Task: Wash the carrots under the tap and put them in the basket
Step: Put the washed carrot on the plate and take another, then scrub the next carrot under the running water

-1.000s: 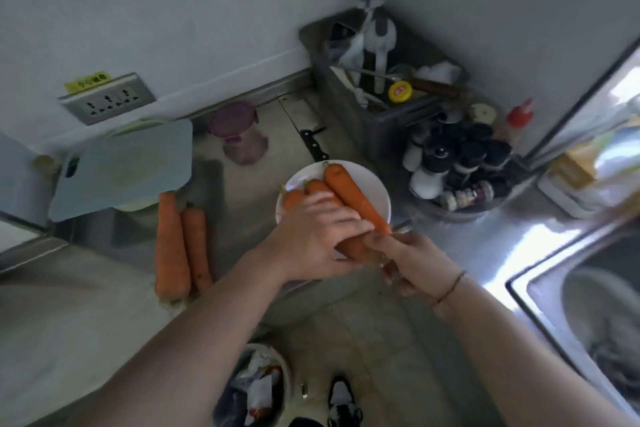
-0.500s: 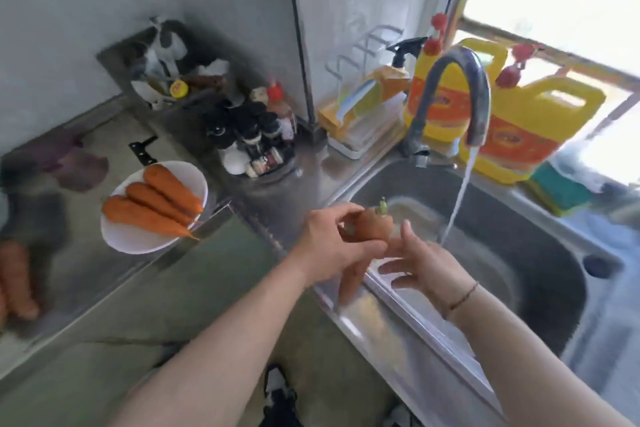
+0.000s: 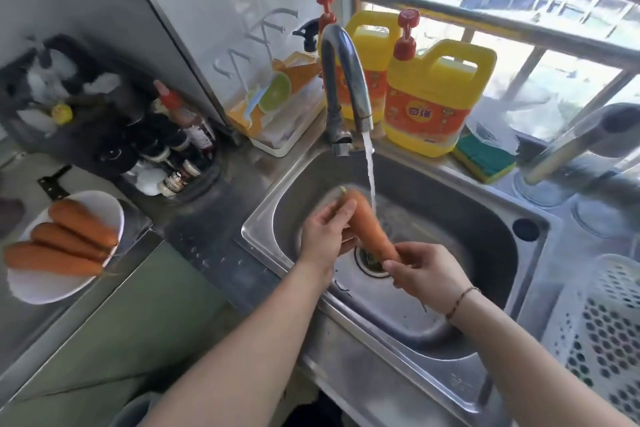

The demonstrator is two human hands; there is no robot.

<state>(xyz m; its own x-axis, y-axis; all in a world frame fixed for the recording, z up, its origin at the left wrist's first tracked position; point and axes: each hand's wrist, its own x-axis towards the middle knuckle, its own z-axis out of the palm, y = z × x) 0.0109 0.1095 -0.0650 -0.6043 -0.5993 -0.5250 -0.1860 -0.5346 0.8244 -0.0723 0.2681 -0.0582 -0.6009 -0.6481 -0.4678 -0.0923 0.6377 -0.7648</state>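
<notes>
One orange carrot (image 3: pixel 370 225) slants over the steel sink (image 3: pixel 485 229), right beside the water stream falling from the curved tap (image 3: pixel 343 80). My left hand (image 3: pixel 325 236) grips its thick upper end. My right hand (image 3: pixel 422 270) pinches its thin lower end above the drain. Three more carrots (image 3: pixel 69 239) lie on a white plate (image 3: pixel 59 288) on the counter at the left. A white perforated basket (image 3: pixel 602 329) stands at the right edge, only partly in view.
Two yellow detergent jugs (image 3: pixel 429 100) and a green sponge (image 3: pixel 485 159) stand behind the sink by the window. Spice bottles (image 3: pixel 173 152) crowd the counter corner left of the tap. A soap tray (image 3: pixel 277 107) sits by the tap base. A grey pot handle (image 3: pixel 571 146) juts in at the right.
Both hands lifted one carrot off the plate, carried it right over the sink edge and now hold it lower in the sink, next to the running water.
</notes>
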